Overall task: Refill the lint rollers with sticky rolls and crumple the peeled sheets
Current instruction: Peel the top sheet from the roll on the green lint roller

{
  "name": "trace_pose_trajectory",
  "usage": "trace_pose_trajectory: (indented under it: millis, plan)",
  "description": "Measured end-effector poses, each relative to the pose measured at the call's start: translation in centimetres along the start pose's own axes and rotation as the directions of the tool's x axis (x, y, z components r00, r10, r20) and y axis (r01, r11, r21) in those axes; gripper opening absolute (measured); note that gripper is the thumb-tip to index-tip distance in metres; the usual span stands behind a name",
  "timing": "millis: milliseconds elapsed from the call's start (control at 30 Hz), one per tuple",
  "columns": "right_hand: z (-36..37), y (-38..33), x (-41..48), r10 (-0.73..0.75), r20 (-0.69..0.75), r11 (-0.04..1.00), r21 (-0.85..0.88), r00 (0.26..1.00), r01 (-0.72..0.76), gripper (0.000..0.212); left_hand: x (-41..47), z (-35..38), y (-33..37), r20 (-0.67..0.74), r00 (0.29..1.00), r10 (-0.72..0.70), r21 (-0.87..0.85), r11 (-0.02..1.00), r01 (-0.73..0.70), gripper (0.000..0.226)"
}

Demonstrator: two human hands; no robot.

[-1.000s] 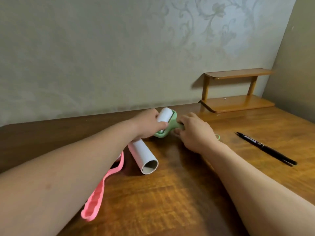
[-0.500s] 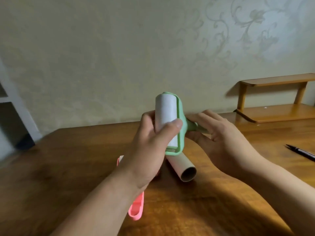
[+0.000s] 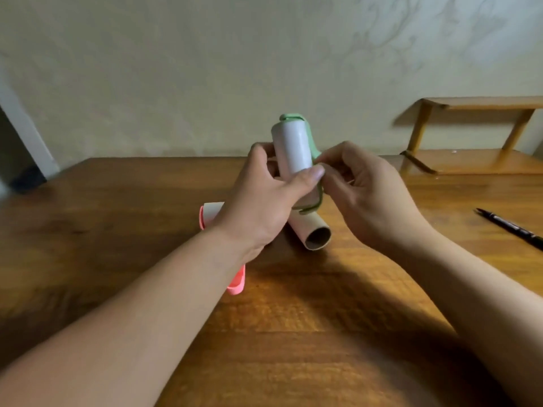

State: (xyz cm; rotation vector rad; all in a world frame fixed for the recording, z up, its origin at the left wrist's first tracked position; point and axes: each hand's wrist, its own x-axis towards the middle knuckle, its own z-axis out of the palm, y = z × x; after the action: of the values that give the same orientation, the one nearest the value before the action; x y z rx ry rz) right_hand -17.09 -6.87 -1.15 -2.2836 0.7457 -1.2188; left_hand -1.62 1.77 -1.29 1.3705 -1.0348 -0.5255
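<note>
From the head camera, the left hand (image 3: pixel 258 207) holds the green lint roller (image 3: pixel 296 151) up above the wooden counter (image 3: pixel 293 318), roughly upright and tilted slightly. Its fingers are clamped around the white sticky roll mounted in the green frame, thumb across the front. The right hand (image 3: pixel 370 195) is at the roller's right side, its fingers pinched together at the green frame's edge beside the left thumb tip; whether they grip a sheet edge or the frame itself, I cannot tell. Below the hands, a spare roll (image 3: pixel 311 233) lies on the counter with its open cardboard end facing the camera. A pink lint roller (image 3: pixel 235 284) lies mostly hidden under the left forearm. A black pen (image 3: pixel 511 229) rests on the counter well to the right, and a small wooden shelf (image 3: pixel 476 133) stands at the back right against the wall.
</note>
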Motion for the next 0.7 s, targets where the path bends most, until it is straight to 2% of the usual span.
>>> trace_pose_trajectory:
  millis: [167, 267, 367, 500, 700]
  plan:
    - [-0.04, -0.48, -0.06, 0.051, 0.023, 0.989, 0.137, 0.998, -0.054, 0.01, 0.07, -0.02, 0.06, 0.024, 1.0, 0.001, -0.048, 0.999, 0.001, 0.077]
    - [-0.02, -0.58, -0.18, 0.031, 0.002, 0.988, 0.149, 1.0, -0.031, 0.013, 0.08, -0.01, 0.28, 0.075, 0.997, -0.031, -0.124, 0.991, 0.04, 0.074]
    - [0.02, -0.34, -0.42, 0.022, -0.002, 0.988, 0.156, 1.0, -0.021, 0.017, 0.22, -0.28, 0.18, 0.101, 0.994, -0.048, -0.2, 0.977, 0.068, 0.061]
    - [0.05, -0.01, -0.48, -0.019, 0.034, 0.992, 0.122, 0.999, 0.014, 0.027, 0.19, -0.58, 0.05, 0.122, 0.992, -0.014, -0.176, 0.984, 0.035, 0.053]
    - [0.23, -0.15, -0.6, -0.021, 0.043, 0.991, 0.132, 0.999, 0.015, 0.031, 0.02, -0.67, 0.28, 0.134, 0.991, -0.004, -0.156, 0.987, 0.025, 0.047]
